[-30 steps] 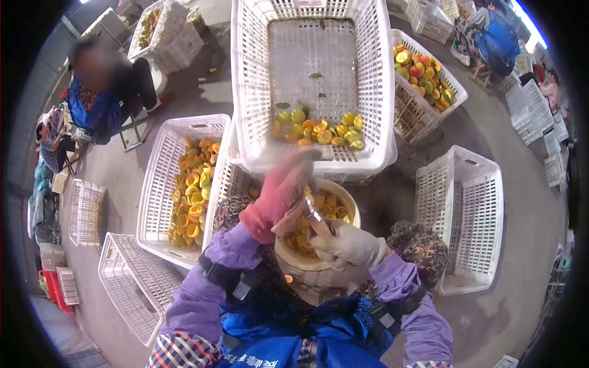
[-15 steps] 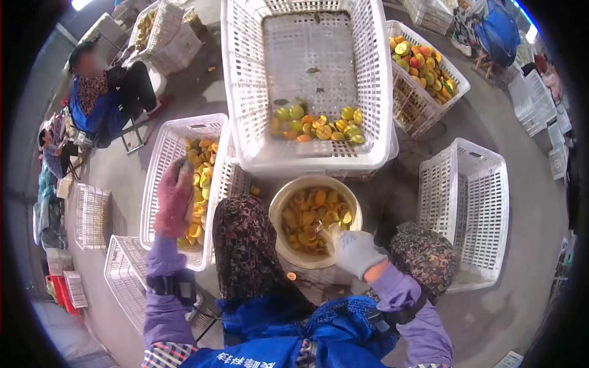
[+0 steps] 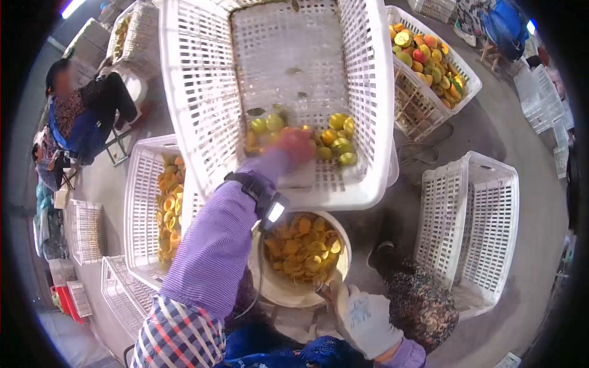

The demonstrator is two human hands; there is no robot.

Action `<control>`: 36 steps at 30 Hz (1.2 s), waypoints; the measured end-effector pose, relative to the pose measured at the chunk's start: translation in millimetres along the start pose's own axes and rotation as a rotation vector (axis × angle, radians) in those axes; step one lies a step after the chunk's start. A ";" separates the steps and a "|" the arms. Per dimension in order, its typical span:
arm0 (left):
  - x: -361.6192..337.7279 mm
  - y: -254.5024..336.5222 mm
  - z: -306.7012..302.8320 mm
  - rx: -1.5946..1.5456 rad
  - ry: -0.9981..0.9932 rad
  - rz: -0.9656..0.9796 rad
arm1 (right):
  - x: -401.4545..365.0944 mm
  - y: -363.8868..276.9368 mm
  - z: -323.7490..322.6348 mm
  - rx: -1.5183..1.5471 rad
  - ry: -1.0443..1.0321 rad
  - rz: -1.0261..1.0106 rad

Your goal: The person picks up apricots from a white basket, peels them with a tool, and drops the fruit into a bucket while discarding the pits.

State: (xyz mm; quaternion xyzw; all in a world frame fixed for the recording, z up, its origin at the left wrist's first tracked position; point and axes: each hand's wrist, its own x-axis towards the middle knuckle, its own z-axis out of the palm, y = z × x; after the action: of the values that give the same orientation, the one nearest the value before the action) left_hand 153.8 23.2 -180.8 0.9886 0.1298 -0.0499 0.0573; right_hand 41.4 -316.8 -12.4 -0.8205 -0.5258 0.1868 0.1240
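Observation:
My left hand (image 3: pixel 296 147), in a reddish-pink glove, reaches down into the large white crate (image 3: pixel 288 199) in front of me. It is among green-yellow fruits (image 3: pixel 340 145) at the crate's near end, and motion blur hides what its fingers do. In a white glove, my right hand (image 3: pixel 363 319) is closed beside the near right rim of a round bucket (image 3: pixel 345 260). A small thin thing shows at its fingertips, too indistinct to name. Orange-yellow fruit pieces (image 3: pixel 300 248) fill much of the bucket.
At left stands a white crate (image 3: pixel 136 211) of cut orange fruit. Another crate (image 3: pixel 423 113) of mixed fruit sits at the back right. Nested white crates (image 3: pixel 469 230) stand on the right floor. A seated person (image 3: pixel 80 116) is at far left.
My left hand has swung from above the left crate into the large middle crate. My right hand has drawn back from over the bucket to its near rim. The view has shifted.

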 end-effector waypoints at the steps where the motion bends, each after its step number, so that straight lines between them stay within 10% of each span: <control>1: 5.2 4.2 12.7 0.110 0.000 0.021 | 1.2 0.5 -3.6 0.093 -0.078 0.076; 7: 24.6 -39.8 24.7 -0.477 -0.121 0.060 | 19.2 2.2 -31.8 0.138 0.093 0.177; 11: -43.3 14.7 -71.6 -1.960 -0.183 -0.384 | 32.7 2.1 -32.0 0.225 0.380 0.194; 13: -67.6 8.3 -72.8 -1.195 0.044 0.259 | 43.3 2.2 -30.9 0.335 0.518 0.149; 15: -105.0 25.9 -94.2 -0.886 0.280 0.486 | 54.8 -1.3 -27.3 0.314 0.548 0.129; 19: -178.4 68.6 -118.3 -1.718 0.158 0.112 | 59.8 -12.6 -9.5 0.245 0.605 0.088; 20: -196.6 85.1 -153.4 -1.058 0.384 0.223 | 57.7 -16.8 -10.0 0.225 0.570 0.112; 23: -206.4 78.5 -127.0 -1.081 0.448 0.212 | 55.2 -22.2 -1.7 0.296 0.511 0.100; 29: -205.6 78.6 -117.7 -2.593 -0.074 0.097 | 58.6 -19.7 3.8 0.295 0.492 0.071; 32: -200.1 73.0 -102.8 -1.921 0.161 -0.015 | 59.9 -20.8 3.6 0.279 0.484 0.074; 36: -198.8 73.0 -93.2 -2.109 0.188 -0.036 | 61.2 -18.2 8.0 0.247 0.516 0.033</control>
State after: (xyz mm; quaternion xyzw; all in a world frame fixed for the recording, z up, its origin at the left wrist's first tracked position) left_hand -10.4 -85.0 -58.8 0.4367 0.1259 0.1640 0.8755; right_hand 46.1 -253.5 -23.1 -0.8281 -0.4367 0.0366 0.3496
